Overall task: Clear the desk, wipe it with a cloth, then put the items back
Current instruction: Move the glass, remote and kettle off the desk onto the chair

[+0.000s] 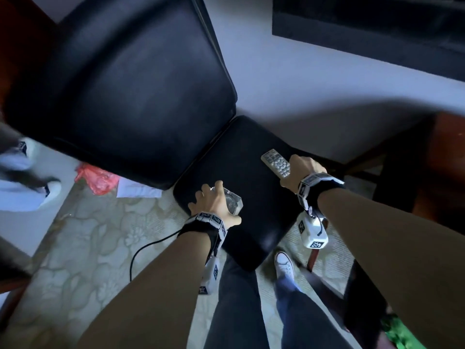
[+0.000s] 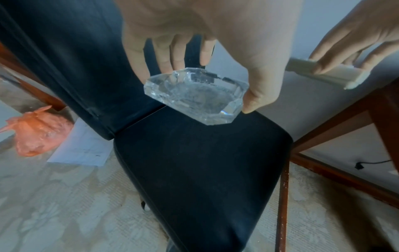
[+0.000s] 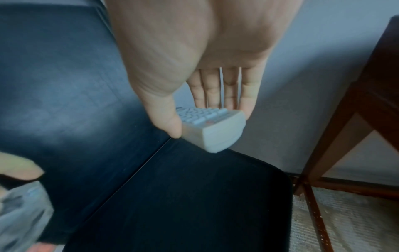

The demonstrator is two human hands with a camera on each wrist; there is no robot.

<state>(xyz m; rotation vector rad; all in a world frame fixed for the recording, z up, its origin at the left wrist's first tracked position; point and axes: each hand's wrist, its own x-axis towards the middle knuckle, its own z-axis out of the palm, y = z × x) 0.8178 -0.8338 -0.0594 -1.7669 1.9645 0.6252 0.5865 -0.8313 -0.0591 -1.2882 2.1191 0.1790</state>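
Observation:
A clear faceted glass ashtray (image 1: 232,200) (image 2: 195,95) hangs a little above the black chair seat (image 1: 251,222), pinched at its rim by the fingers and thumb of my left hand (image 1: 214,202) (image 2: 194,51). My right hand (image 1: 300,170) (image 3: 205,85) grips a light grey remote control (image 1: 275,162) (image 3: 212,129) from the side, thumb on one edge and fingers on the other, over the seat's far right part. The remote's buttons face up. The remote (image 2: 323,73) also shows at the right of the left wrist view.
The black chair has a tall padded back (image 1: 125,91) at the left. A wooden desk leg (image 1: 402,172) stands right of the chair. An orange plastic bag (image 1: 97,177) and a white paper (image 1: 138,190) lie on the patterned carpet. A black cable (image 1: 151,248) runs on the floor.

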